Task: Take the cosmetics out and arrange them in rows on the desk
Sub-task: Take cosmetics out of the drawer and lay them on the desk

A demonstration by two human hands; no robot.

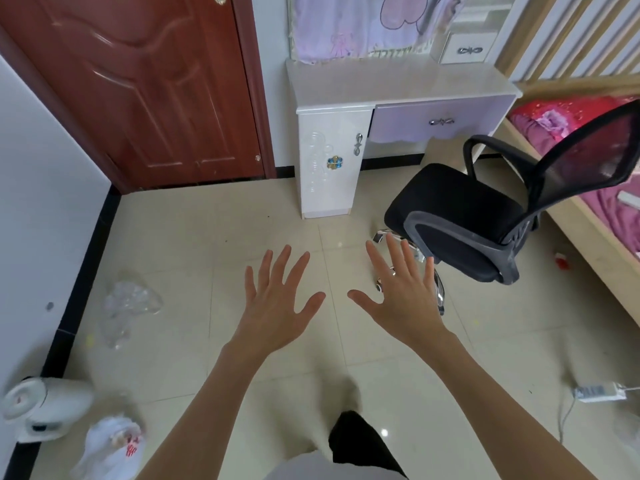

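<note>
Head view. Landmark: the white dressing table, whose top is the surface (398,83), standing against the far wall.

Surface: pale, glossy, bare where visible. Behind it a cloth (360,26) with lilac and pink print hangs over the back panel. At the back right corner of the surface stands a small white drawer unit (467,48) with a bow-shaped handle. Below the surface, a lilac drawer (440,121) on the right and a white cabinet door (329,164) on the left with a blue flower ornament. No cosmetics can be made out anywhere; where they are cannot be told.

Room: left of the dressing table, a reddish-brown door (138,84), closed. In front and right of the table, a black mesh office chair (485,209) turned partly away from it. Further right, a wooden-framed bed (588,188) with pink bedding. Floor of pale glossy tiles (194,244). Well in front and left of the table: crumpled clear plastic (128,306), a white appliance (45,407) by the wall, and a white plastic bag (114,448) with red print. Near the bed, a white power strip (599,392) with cord.

Hands: left hand (277,306) and right hand (405,299) held out side by side over the floor, well short of the table, backs up, fingers spread straight, holding nothing, apart from each other.
</note>
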